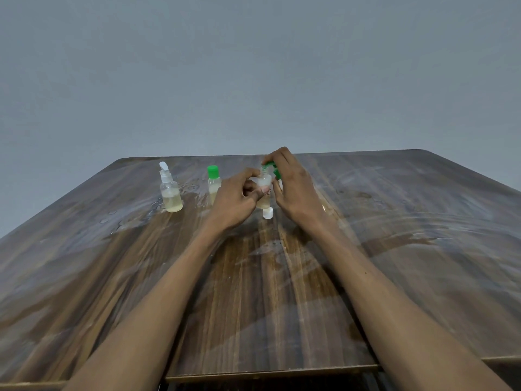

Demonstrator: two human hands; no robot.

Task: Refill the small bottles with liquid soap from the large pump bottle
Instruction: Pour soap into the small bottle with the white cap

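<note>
While the pump bottle (170, 193) waits far left beside a capped small bottle (214, 184), the left hand (235, 198) grips the middle bottle (264, 193) steady so the right hand (293, 187), pinching its green cap (273, 168), can work it.

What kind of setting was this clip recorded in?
Probably a plain room at home or in an office, not a workshop: a dark wood-grain laminate table stands against a bare grey wall. The table's surface looks smeared and wet, and it carries only a clear pump bottle and small green-capped bottles.
</note>
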